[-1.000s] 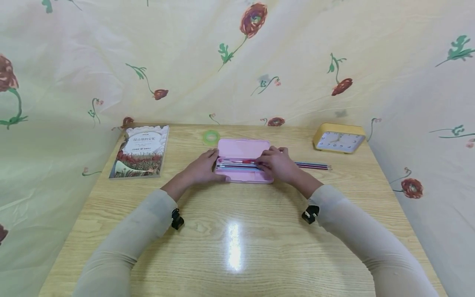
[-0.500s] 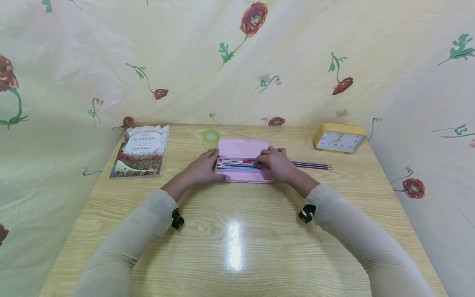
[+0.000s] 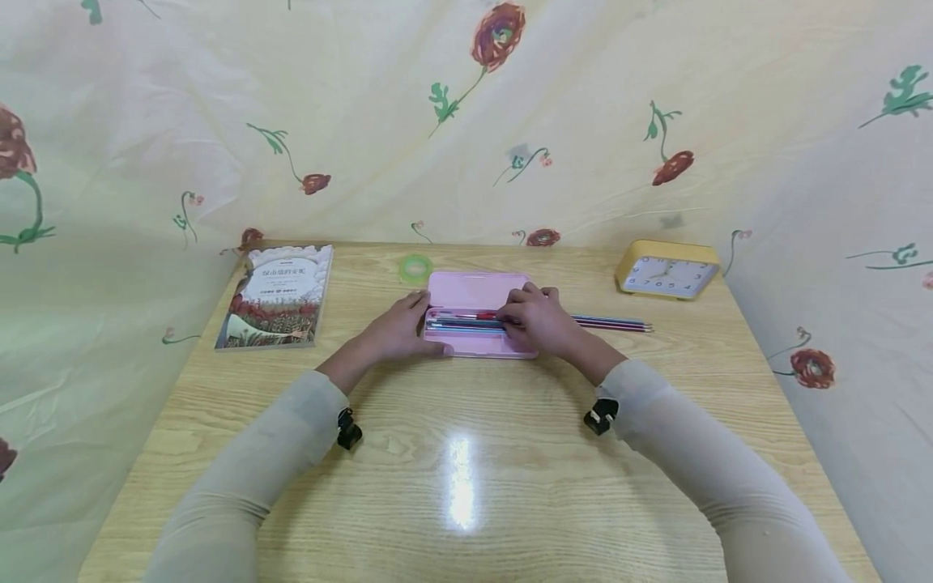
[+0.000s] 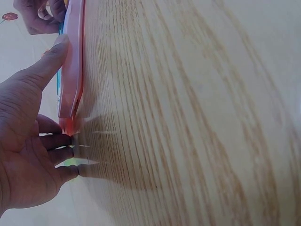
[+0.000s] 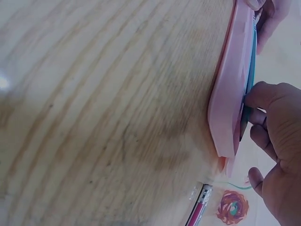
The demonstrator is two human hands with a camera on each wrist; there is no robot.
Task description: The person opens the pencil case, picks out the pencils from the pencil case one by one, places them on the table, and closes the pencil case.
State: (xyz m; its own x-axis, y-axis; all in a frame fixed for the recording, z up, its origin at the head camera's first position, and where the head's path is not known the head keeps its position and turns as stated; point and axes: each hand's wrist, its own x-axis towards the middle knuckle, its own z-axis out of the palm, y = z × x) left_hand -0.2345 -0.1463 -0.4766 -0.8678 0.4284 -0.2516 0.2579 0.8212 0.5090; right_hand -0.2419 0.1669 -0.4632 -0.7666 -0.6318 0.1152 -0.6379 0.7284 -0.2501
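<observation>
A pink pencil case (image 3: 481, 348) lies with its lid (image 3: 479, 290) raised in the head view, and several pencils (image 3: 462, 326) and a red-marked pen are inside. My left hand (image 3: 397, 328) grips the case's left end, thumb on the front rim and fingers round behind the end. Over the case's right part, my right hand (image 3: 539, 322) has its fingertips down inside. In the right wrist view its thumb and forefinger pinch a teal pencil (image 5: 252, 66); that pencil's far end is hidden by my left hand.
More pencils (image 3: 615, 325) lie on the table to the right of the case. A yellow clock (image 3: 666, 271) stands at the back right. A green tape roll (image 3: 415, 269) is behind the case, and a book (image 3: 277, 298) lies at the left. A flowered cloth hangs behind.
My right hand has shifted slightly left over the case, its fingertips still inside. The left hand and the case have stayed in place.
</observation>
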